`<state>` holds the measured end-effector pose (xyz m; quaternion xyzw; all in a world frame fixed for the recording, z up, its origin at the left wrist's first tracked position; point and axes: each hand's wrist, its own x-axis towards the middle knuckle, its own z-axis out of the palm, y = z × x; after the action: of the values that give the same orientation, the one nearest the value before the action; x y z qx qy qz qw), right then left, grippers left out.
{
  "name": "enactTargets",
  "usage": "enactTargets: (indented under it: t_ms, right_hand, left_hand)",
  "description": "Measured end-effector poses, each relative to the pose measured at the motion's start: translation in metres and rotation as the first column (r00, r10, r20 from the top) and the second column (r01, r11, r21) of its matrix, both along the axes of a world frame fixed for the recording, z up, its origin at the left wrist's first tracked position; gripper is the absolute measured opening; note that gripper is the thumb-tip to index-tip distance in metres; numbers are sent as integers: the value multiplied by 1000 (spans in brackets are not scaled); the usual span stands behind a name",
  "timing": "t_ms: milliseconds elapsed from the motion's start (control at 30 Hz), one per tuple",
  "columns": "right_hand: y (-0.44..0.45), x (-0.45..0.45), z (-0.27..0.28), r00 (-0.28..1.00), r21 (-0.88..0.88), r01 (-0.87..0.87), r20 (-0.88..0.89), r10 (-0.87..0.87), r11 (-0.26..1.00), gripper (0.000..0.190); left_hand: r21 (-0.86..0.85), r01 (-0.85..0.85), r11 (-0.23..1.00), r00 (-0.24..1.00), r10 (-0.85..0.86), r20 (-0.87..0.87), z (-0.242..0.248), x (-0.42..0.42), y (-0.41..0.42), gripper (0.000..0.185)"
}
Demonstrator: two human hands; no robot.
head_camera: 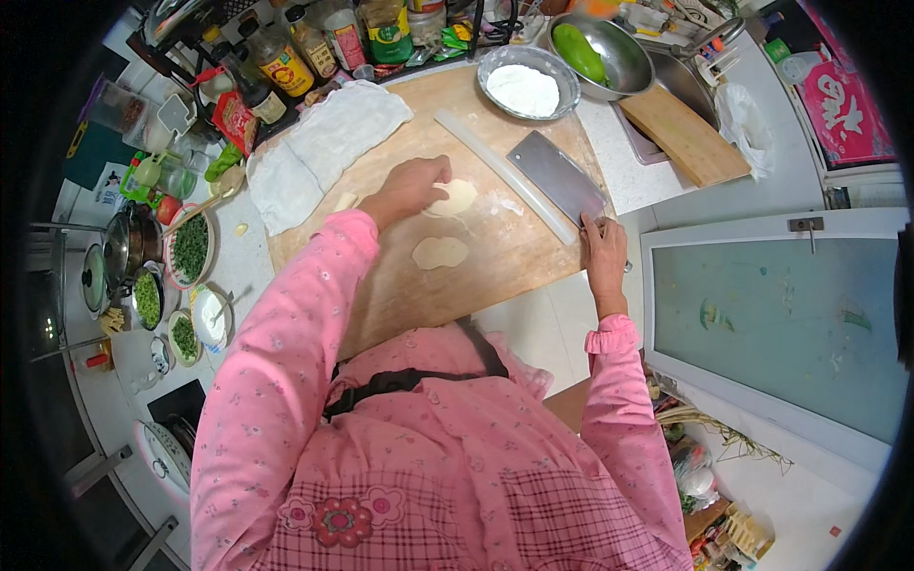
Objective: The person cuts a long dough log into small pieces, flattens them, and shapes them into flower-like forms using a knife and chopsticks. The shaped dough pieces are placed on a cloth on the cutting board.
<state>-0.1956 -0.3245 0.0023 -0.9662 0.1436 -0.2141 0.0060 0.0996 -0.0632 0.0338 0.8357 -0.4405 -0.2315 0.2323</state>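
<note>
My left hand is over the wooden board, its fingers at the left edge of a flattened dough round; whether they pinch it is unclear. A second flat dough piece lies closer to me. My right hand is at the handle end of a cleaver that lies flat on the board; the handle is mostly hidden by the fingers. Left of the cleaver, a pale rolling pin lies diagonally. Beside my left wrist, a small dough strip is partly hidden. White cloth covers the board's upper left.
A metal bowl of flour stands at the board's far edge, beside a steel bowl with a green vegetable. Bottles line the back. Bowls of chopped greens stand left. A small wooden board rests across the sink.
</note>
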Motion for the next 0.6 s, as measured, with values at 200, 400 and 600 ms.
enactTargets:
  t_ms: [200, 400, 600]
  right_hand:
    - [38, 34, 27, 993, 64, -62, 107, 55, 996, 32]
    - [133, 96, 23, 977, 372, -215, 87, 197, 903, 20]
    - [158, 119, 9, 999, 474, -52, 36, 40, 879, 18]
  left_hand:
    - [-225, -161, 961, 982, 178, 59, -5, -2, 10, 23]
    - [-403, -159, 902, 890, 307, 338, -9, -25, 30, 25]
    - [-308, -47, 950, 898, 175, 404, -10, -40, 76, 25]
